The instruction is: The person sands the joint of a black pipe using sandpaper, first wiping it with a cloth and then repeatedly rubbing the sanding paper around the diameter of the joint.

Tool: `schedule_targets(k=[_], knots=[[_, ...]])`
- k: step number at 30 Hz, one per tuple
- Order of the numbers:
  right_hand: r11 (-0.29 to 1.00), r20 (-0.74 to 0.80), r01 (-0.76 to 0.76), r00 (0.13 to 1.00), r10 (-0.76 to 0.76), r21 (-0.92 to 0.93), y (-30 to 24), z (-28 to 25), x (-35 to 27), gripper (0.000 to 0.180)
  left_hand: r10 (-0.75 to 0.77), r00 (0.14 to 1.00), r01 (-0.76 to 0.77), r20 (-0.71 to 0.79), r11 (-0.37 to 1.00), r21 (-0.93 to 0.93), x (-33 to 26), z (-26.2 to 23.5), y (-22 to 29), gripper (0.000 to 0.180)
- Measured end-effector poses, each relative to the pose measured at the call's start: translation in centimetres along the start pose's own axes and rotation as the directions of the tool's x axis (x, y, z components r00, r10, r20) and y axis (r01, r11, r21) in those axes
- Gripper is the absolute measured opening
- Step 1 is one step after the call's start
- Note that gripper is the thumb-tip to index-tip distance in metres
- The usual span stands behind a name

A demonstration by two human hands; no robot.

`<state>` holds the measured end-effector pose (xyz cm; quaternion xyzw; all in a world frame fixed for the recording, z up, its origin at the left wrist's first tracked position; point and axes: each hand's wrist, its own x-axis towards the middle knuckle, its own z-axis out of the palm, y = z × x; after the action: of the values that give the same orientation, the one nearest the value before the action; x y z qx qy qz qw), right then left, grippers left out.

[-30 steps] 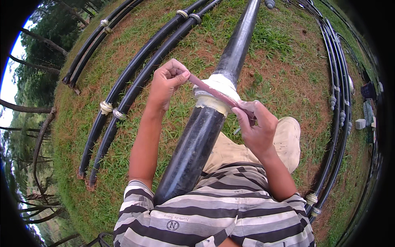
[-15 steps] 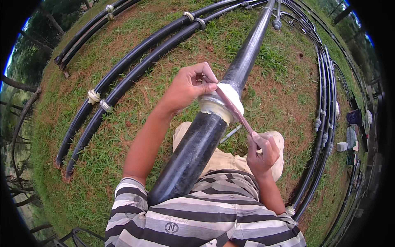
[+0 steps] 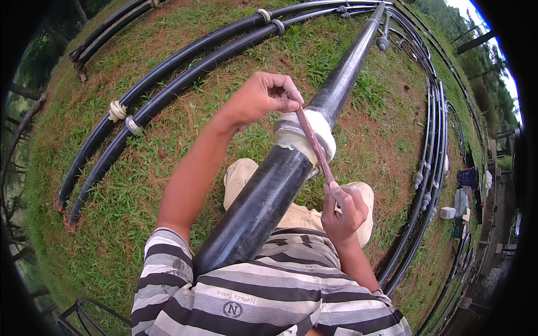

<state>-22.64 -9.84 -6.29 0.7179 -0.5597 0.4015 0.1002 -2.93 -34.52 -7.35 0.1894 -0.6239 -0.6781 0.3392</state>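
A narrow brownish-pink strip, perhaps sandpaper, is stretched taut and slanting between my two hands. My left hand pinches its far end between thumb and forefinger, just left of the pipe. Its near end is gripped in the closed fingers of my right hand, lower and to the right. The strip crosses a thick collar coated in white, with a cream band below it, on a large black pipe. Whether the strip presses on the collar is hard to tell. The pipe runs from beside my waist, between my knees, into the distance.
More black pipes with pale collars lie curving over the grass at left. Thinner pipes with grey fittings run along the right. Past those stand a dark bucket and a white block.
The whole view has shifted a little. Both hands keep hold of the strip, which looks slightly steeper across the collar than before.
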Motion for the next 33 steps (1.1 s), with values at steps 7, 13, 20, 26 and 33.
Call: schedule_targets(k=[7, 13, 20, 26, 33], knots=[[1.0, -0.005, -0.012, 1.0, 0.012, 0.012, 0.8, -0.9, -0.7, 0.017, -0.028, 0.999, 0.025, -0.046, 0.997, -0.075, 1.0, 1.0, -0.5, 0.012], [0.999, 0.051, -0.001, 0.999, 0.003, -0.042, 0.4, 1.4, 3.2, 0.015, -0.126, 0.99, 0.114, -0.07, 0.982, -0.147, 3.8, -2.7, -3.4, 0.01], [1.0, 0.029, 0.008, 1.0, -0.008, -0.018, 0.2, 0.2, -1.2, 0.019, 0.035, 0.999, -0.031, 0.02, 0.983, -0.181, 0.7, -0.1, -1.9, 0.009], [1.0, 0.006, 0.001, 1.0, -0.002, 0.018, -0.1, 2.5, 2.7, 0.017, -0.095, 0.995, 0.085, -0.031, 0.967, -0.239, 1.8, -2.8, -5.0, 0.01], [0.998, 0.081, -0.048, 0.996, 0.046, 0.028, -1.0, 1.8, 3.2, 0.012, -0.095, 0.995, 0.093, -0.009, 0.983, -0.158, 2.5, -3.7, -4.3, 0.013]])
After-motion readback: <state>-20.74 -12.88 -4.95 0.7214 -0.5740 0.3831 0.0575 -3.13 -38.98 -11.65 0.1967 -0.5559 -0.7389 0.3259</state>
